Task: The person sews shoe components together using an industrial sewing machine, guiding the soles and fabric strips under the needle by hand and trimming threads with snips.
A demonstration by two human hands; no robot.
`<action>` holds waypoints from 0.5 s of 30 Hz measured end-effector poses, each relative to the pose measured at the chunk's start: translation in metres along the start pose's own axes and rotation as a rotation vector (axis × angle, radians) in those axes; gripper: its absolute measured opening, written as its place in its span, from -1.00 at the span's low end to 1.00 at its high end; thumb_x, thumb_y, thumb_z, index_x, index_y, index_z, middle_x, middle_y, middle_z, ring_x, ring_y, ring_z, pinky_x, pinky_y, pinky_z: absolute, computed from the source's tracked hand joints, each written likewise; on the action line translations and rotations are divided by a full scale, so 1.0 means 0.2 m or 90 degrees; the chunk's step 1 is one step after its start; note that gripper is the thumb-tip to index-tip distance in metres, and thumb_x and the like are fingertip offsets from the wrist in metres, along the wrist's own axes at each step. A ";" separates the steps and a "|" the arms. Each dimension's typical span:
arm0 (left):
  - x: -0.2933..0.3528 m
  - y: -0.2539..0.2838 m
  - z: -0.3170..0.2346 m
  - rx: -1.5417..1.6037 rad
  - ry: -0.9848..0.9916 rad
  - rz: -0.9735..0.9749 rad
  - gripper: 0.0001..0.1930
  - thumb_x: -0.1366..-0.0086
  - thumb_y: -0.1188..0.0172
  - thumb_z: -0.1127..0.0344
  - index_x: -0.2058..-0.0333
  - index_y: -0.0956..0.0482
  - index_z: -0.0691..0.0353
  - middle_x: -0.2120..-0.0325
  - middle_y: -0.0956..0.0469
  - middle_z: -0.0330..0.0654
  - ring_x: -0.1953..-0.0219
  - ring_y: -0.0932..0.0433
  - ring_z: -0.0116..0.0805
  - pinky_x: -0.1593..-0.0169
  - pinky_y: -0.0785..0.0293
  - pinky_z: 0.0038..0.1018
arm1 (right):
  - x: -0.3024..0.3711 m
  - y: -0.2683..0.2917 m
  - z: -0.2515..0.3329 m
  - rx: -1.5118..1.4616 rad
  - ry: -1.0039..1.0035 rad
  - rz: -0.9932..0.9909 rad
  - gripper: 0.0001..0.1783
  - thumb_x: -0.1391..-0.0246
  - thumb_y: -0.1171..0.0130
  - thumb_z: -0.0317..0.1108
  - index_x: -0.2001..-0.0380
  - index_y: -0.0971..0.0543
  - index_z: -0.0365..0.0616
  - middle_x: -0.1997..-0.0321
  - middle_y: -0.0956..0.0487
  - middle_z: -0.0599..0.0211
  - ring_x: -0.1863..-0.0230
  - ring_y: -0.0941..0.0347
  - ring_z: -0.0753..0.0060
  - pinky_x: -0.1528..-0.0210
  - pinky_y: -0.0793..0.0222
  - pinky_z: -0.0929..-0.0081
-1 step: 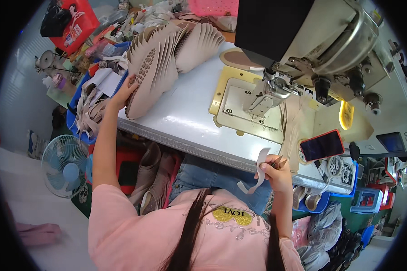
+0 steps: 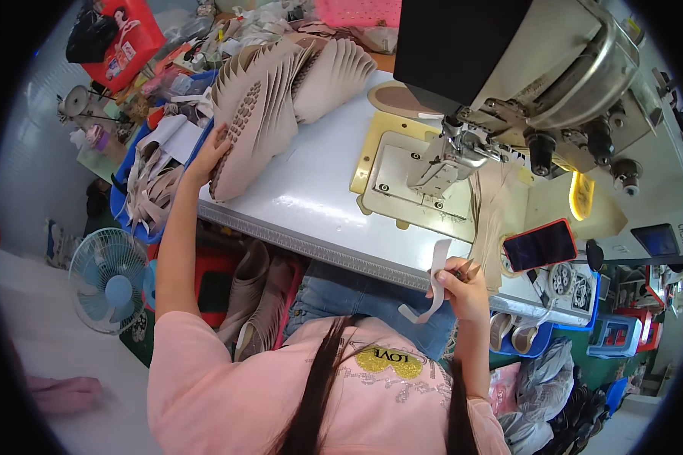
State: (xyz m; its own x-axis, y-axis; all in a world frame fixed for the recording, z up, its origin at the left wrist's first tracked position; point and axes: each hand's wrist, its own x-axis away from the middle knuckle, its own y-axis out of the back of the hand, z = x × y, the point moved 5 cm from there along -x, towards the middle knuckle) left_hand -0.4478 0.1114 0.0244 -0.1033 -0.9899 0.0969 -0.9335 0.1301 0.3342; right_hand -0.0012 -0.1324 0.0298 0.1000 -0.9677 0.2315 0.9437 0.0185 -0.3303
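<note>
At the left end of the sewing table, my left hand is closed on the edge of a fanned stack of beige shoe uppers with a row of dark cut-outs or spots. Its fingertips lie on the top piece; the thumb is mostly hidden. My right hand, by the table's front edge, pinches a narrow white strip whose lower end curls down over my jeans. Pointed brownish tips stick out from the same hand, too small to name. A sewing machine stands between my hands, further back.
More beige pieces hang beside the machine's needle area. A red-edged phone lies right of them. A sole-shaped piece is behind the plate. Left are a blue basket of scraps and a fan; finished-looking shoes sit below the table.
The upper end of the white strip has shifted slightly up and left with a small movement of my right hand. My left hand keeps its place on the stack.
</note>
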 end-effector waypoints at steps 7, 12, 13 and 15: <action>0.05 -0.16 -0.15 -0.023 -0.105 -0.042 -0.05 0.27 -0.28 0.34 -0.12 0.09 0.27 -0.05 -0.09 -0.04 -0.05 -0.15 -0.30 -0.06 -0.06 -0.53 | -0.07 -0.03 -0.06 0.023 -0.010 -0.040 -0.91 0.10 -0.04 -0.47 0.48 -0.42 -0.27 0.63 -0.46 0.29 0.67 -0.42 0.53 0.74 -0.17 0.79; -0.05 -0.22 -0.17 0.002 -0.109 -0.105 -0.05 0.28 -0.31 0.25 -0.10 0.04 0.31 -0.02 -0.13 0.00 -0.02 -0.18 -0.28 -0.03 -0.10 -0.51 | -0.15 -0.16 -0.04 0.060 -0.015 -0.037 -0.89 0.12 -0.07 -0.45 0.48 -0.42 -0.26 0.62 -0.48 0.29 0.67 -0.37 0.62 0.70 -0.09 0.80; -0.06 -0.23 -0.18 0.028 -0.083 -0.109 -0.05 0.29 -0.32 0.24 -0.09 0.04 0.32 -0.01 -0.14 0.00 -0.01 -0.19 -0.27 -0.02 -0.12 -0.50 | -0.15 -0.19 -0.02 0.094 0.014 -0.036 -0.89 0.12 -0.07 -0.45 0.46 -0.43 -0.26 0.63 -0.48 0.31 0.68 -0.32 0.68 0.70 -0.07 0.80; -0.06 -0.22 -0.15 0.033 -0.086 -0.115 -0.05 0.29 -0.32 0.22 -0.08 0.02 0.34 0.01 -0.15 0.01 -0.01 -0.19 -0.26 -0.01 -0.14 -0.48 | -0.16 -0.26 -0.04 0.056 0.072 -0.028 -0.89 0.12 -0.07 -0.47 0.45 -0.44 -0.25 0.64 -0.49 0.32 0.68 -0.28 0.73 0.71 -0.03 0.80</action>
State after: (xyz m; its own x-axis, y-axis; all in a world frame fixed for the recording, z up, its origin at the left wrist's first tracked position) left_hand -0.3947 0.1191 0.0368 0.0249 -0.9959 -0.0874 -0.9568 -0.0490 0.2866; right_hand -0.0553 -0.1052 0.0327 0.0259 -0.9901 0.1377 0.9709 -0.0079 -0.2392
